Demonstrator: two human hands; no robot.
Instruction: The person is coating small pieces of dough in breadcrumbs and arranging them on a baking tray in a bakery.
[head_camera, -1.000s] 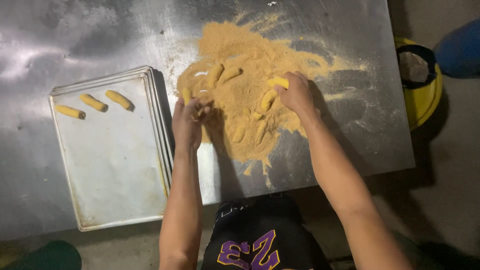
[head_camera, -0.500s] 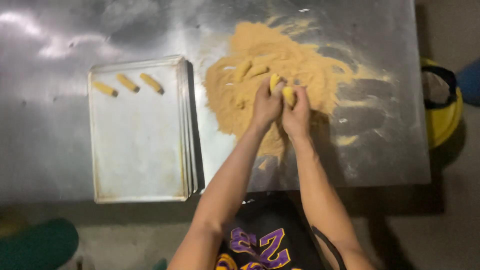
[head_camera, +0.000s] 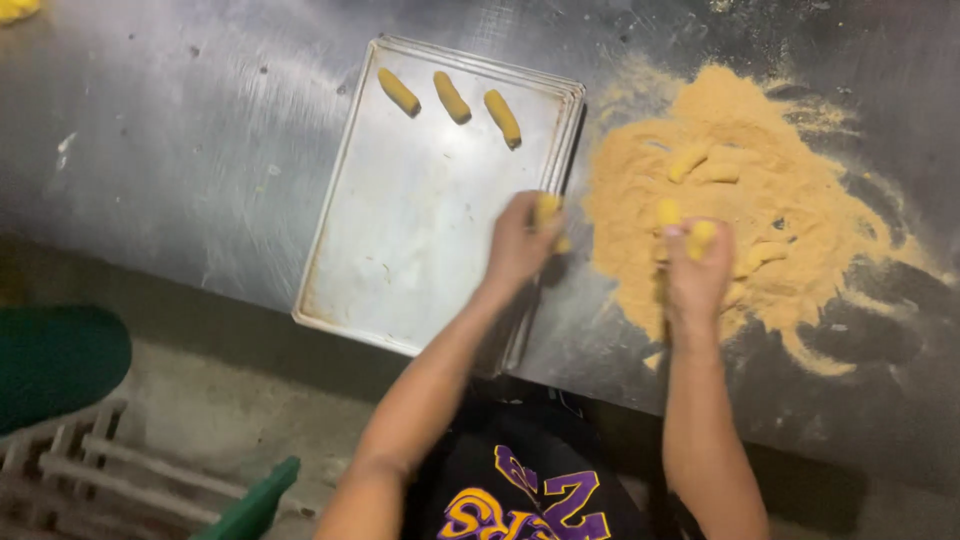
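Left hand (head_camera: 520, 240) closes around a yellow, crumb-coated croquette (head_camera: 547, 212) at the right edge of a stack of metal baking trays (head_camera: 420, 250), fingers curled over it so that only its end shows; whether the piece rests on the tray or hangs just above the rim cannot be told. Right hand (head_camera: 695, 275) pinches a second croquette (head_camera: 700, 238) upright between its fingertips at the near edge of a wide heap of golden breadcrumbs (head_camera: 760, 170) spread straight on the steel counter (head_camera: 180, 150). More coated pieces lie half buried in the heap, among them a pair near its top (head_camera: 700, 165). Three finished croquettes (head_camera: 452, 97) sit in a row, slightly slanted and apart from one another, along the far end of the top tray; the rest of that tray is bare metal. Loose crumbs trail off the heap toward the counter's near edge.

The soft pieces look easy to dent or break: too firm a squeeze from either hand could crack the coating or split a piece. The left hand works right at the tray's rim, so a piece set down there could roll off into the gap between tray and heap. The stacked trays overhang the counter's near edge, and a knock from a forearm could tip them toward the floor, where a green crate (head_camera: 250, 505) stands.
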